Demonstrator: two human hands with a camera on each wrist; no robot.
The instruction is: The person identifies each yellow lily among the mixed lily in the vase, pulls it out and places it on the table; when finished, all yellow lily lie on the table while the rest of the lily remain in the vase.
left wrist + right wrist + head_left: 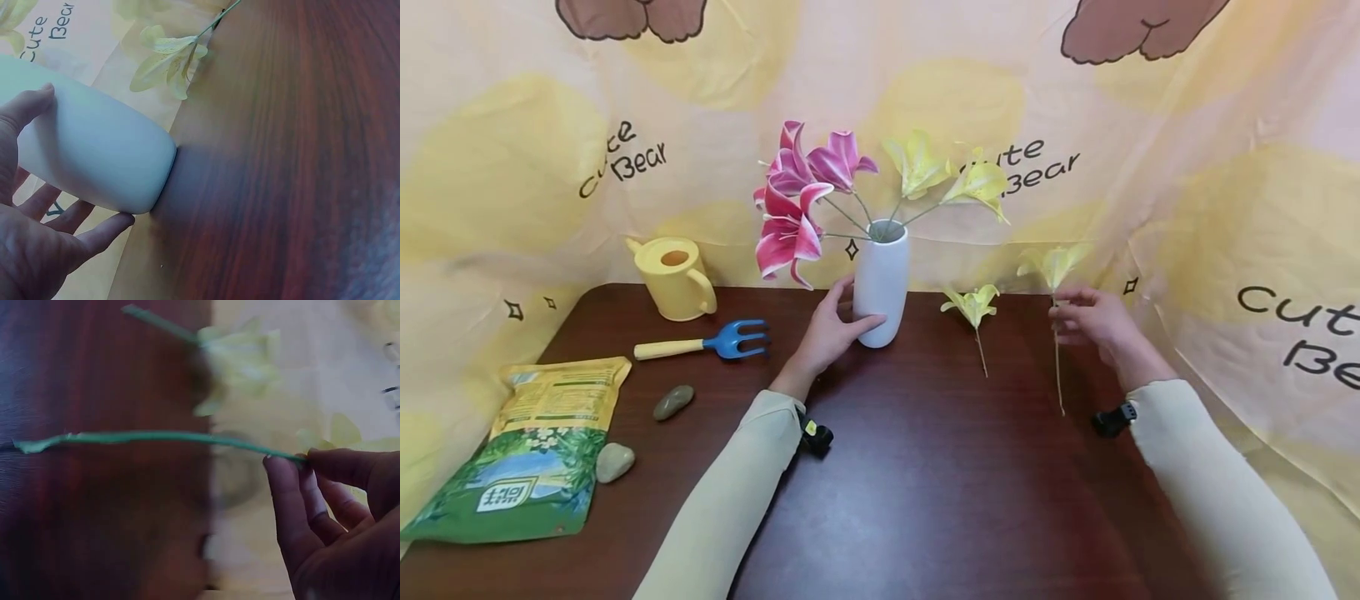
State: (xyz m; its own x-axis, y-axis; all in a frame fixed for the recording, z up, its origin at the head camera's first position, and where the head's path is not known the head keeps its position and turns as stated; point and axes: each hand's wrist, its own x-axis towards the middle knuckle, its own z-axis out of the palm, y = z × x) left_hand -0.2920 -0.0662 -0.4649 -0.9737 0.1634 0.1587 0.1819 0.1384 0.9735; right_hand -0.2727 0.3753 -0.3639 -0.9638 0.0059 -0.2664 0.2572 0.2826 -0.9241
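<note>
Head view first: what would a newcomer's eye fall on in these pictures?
Likely the vivid pink flowers fanning left from the tall white vase, which the left hand holds near the back of the dark brown table. Next, two pale yellow flowers leaning right in that vase. Farther right, the right hand pinches another yellow flower by its thin green stem.

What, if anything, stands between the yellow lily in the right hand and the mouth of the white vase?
Two yellow lilies in the white vase lean out toward the right hand and may crowd the held lily. A loose yellow lily lies between too, but low on the table, so it probably won't block.
</note>
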